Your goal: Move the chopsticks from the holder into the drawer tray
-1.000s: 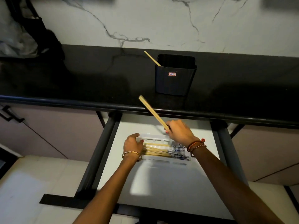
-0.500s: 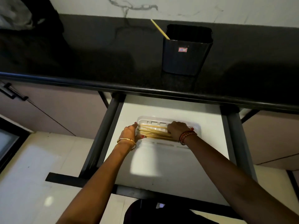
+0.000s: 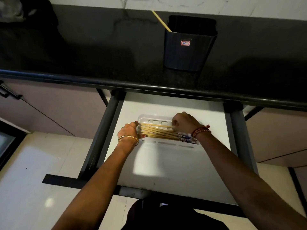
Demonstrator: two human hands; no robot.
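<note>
The step in hand is judged to be seating a chopstick among the chopsticks (image 3: 159,132) already lying in the drawer tray (image 3: 149,117). The left hand (image 3: 128,131) grips the tray's end wall, thumb and fingers curled around it, bracing the tray against sliding on the drawer floor (image 3: 166,163). The right hand (image 3: 184,122) is at the opposite end of the bundle, fingers curled down onto the uppermost sticks; whether it pinches one stick or only presses on the pile cannot be told. The sticks span the gap between the two hands, and several lie crossed, not parallel. To do this step well, hold the left-hand brace firm, lower the stick flat rather than tip-first, and release only once it rests along the others. Then sweep the right fingertips toward the left hand to comb the crossed sticks parallel, so the pile sits below the tray rim. Avoid pushing hard toward the left hand, which could ride sticks up over the end wall. One chopstick (image 3: 161,20) remains leaning in the black holder (image 3: 189,47) on the countertop (image 3: 83,52), beyond and above the right hand, so the task is judged nearly complete but not finished.
</note>
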